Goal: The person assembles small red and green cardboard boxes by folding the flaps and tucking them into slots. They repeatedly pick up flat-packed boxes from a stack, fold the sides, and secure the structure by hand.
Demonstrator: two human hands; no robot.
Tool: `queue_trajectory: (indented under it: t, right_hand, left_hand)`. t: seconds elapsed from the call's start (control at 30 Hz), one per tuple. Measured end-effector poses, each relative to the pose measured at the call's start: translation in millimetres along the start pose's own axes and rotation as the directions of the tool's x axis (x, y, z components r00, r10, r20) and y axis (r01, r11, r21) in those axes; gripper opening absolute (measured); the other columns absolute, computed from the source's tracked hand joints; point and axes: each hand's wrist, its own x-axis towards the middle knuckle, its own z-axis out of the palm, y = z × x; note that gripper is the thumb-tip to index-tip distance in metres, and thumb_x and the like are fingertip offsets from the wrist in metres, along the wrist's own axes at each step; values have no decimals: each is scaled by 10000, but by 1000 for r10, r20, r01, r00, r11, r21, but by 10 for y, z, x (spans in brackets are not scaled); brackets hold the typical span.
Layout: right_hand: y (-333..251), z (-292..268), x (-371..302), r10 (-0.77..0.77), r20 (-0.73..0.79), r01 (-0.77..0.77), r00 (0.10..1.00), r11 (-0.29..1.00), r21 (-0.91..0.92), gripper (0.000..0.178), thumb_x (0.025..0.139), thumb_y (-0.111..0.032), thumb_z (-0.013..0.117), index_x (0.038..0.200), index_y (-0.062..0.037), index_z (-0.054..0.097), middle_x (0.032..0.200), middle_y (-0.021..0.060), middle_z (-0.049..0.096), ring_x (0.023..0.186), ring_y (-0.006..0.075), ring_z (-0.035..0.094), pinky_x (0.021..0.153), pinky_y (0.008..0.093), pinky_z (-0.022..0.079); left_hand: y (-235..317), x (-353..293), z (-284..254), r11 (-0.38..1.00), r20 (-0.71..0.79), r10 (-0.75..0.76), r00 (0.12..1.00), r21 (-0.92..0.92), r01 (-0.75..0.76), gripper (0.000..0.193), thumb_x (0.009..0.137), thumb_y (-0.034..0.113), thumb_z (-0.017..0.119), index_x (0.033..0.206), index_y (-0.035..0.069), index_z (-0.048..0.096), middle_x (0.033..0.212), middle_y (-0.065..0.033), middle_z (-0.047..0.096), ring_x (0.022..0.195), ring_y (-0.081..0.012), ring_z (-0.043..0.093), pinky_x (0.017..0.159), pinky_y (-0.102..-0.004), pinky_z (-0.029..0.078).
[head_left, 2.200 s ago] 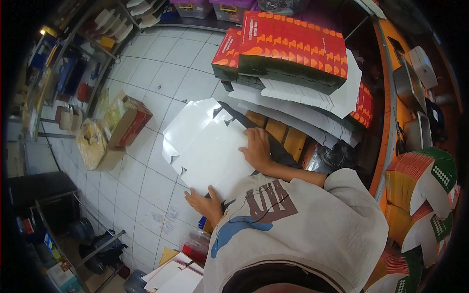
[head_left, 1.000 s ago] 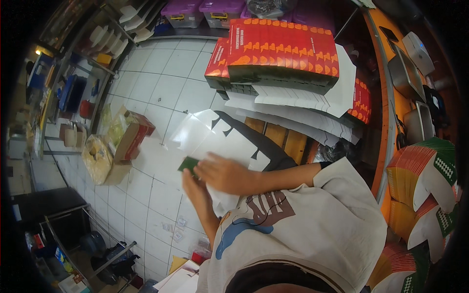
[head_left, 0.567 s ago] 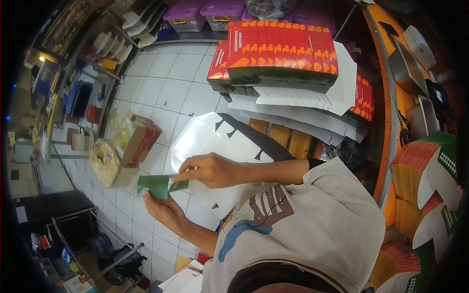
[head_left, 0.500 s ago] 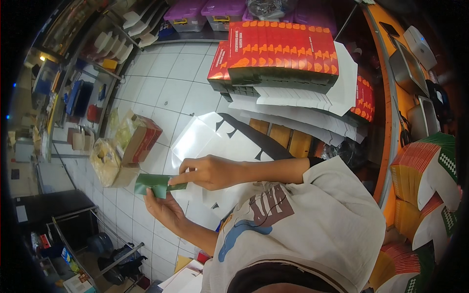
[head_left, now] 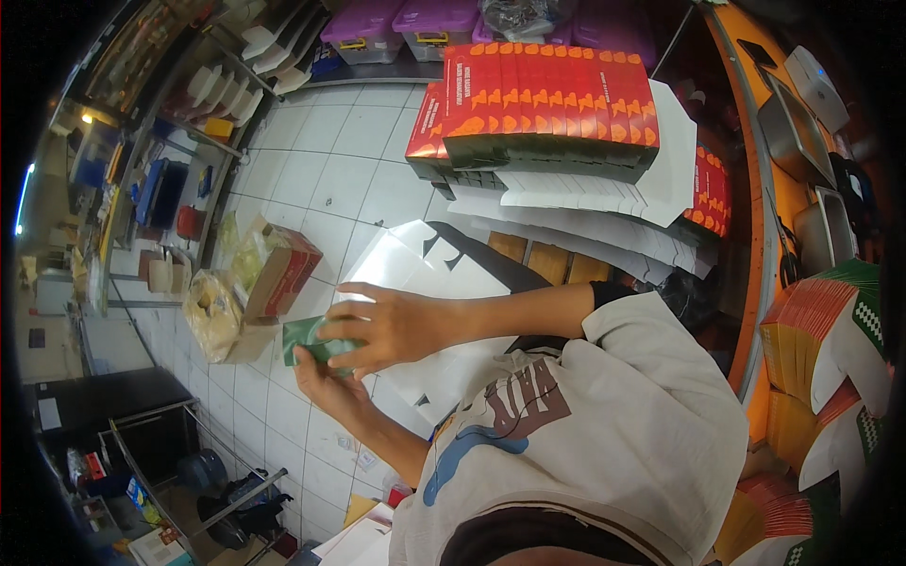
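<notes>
The green piece is at 8 o'clock from the middle of the view, and the left hand pinches it, with the thumb on top. The right hand lies over its 3 o'clock side, fingers spread; whether they also grip, I cannot tell. Under the right forearm lies a white sheet; at 1 o'clock are red boxes
</notes>
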Motion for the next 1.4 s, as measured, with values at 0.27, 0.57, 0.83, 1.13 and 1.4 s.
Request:
queue_trajectory:
  t: [0.27, 0.57, 0.83, 1.13, 1.4]
  right_hand:
    - [98, 180, -66, 121, -5, -121, 993, 989, -86, 342, 775, -181, 645, 1108, -109, 609, 1211, 97, 538, 1173, 288, 476, 910, 407, 455]
    - [201, -270, 23, -56, 248, 34, 967, 995, 92, 223, 722, -122, 622, 927, -173, 694, 1191, 56, 561, 1209, 282, 456, 922, 386, 444]
    - [161, -562, 360, -180, 254, 177, 950, 984, 35, 40, 646, -110, 643, 665, -114, 678, 1057, 2, 584, 1087, 211, 493, 917, 338, 409]
    - [-71, -135, 355, -305, 65, 312, 950, 932, -185, 88, 627, -185, 658, 708, -151, 655, 983, -44, 550, 986, 149, 495, 867, 368, 396]
    - [128, -195, 544, -145, -126, 151, 981, 988, 39, 116, 592, -134, 659, 701, -169, 678, 1002, -9, 537, 1006, 193, 465, 833, 367, 389]
  left_hand:
    - [-96, -124, 226, 982, 70, 28, 997, -188, -14, 349, 984, 263, 457, 1140, -45, 506, 1025, -148, 604, 865, -161, 632, 660, -250, 562]
    - [145, 180, -181, 870, 140, -208, 968, -425, 248, 523, 923, 485, 487, 1066, -16, 527, 1181, -136, 529, 1014, -275, 551, 853, -420, 512]
    - [6, 117, -438, 954, 145, -208, 967, -188, 233, 260, 895, 253, 608, 760, 45, 528, 743, -59, 570, 729, -188, 557, 603, -255, 442]
    - [-40, -349, 286, 731, -81, 588, 805, 478, -486, 234, 930, 179, 564, 761, 31, 500, 739, -46, 547, 636, -84, 493, 548, -223, 382]
    - [-68, -34, -318, 905, 403, 365, 839, 58, -422, 420, 865, 334, 648, 1124, 42, 493, 1156, -116, 528, 1016, -253, 531, 886, -385, 425]
